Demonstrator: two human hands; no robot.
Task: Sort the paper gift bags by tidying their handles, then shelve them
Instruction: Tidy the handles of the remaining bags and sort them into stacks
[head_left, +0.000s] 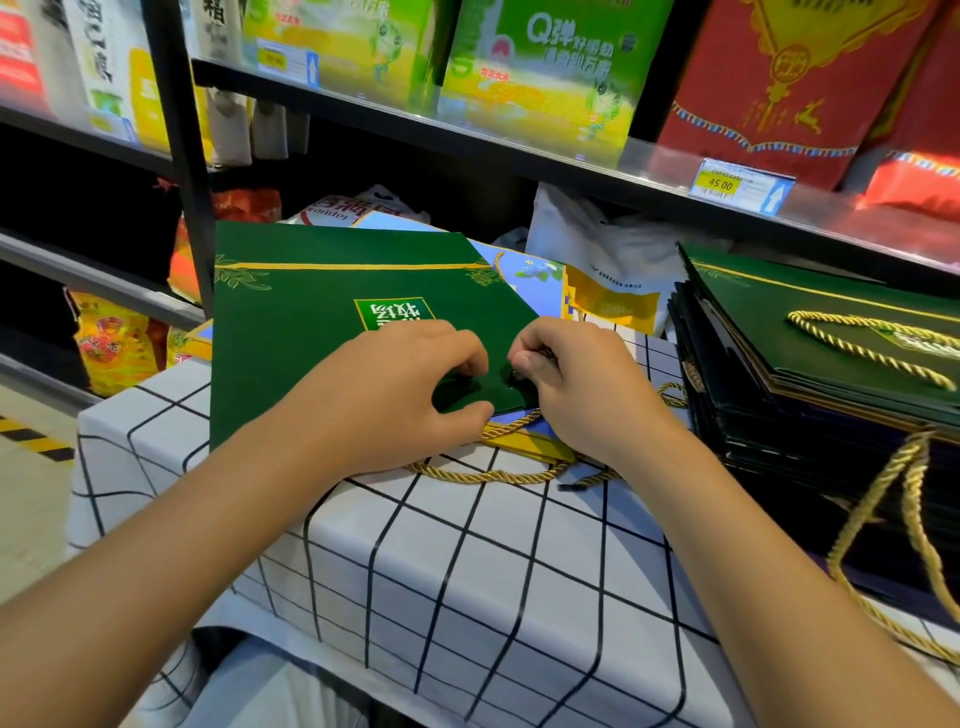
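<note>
A flat dark green gift bag (311, 312) lies on the checked tablecloth (467, 571), its opening edge toward me. My left hand (405, 384) pinches that near edge, thumb below and fingers curled on top. Beside it my right hand (576, 384) grips the same edge with curled fingers. A gold rope handle (483, 475) trails out from under both hands onto the cloth. Under the green bag lies a blue and yellow bag (535, 273). A stack of green bags (810, 374) with gold handles laid on top stands at the right.
Black shelves (467, 135) run across the back, loaded with green boxes and red gift bags; a price tag (740, 188) hangs on the edge. White plastic bags (608, 244) sit behind the table. Snack packets (111, 343) fill the lower left shelf. Loose gold handles (883, 519) hang off the stack.
</note>
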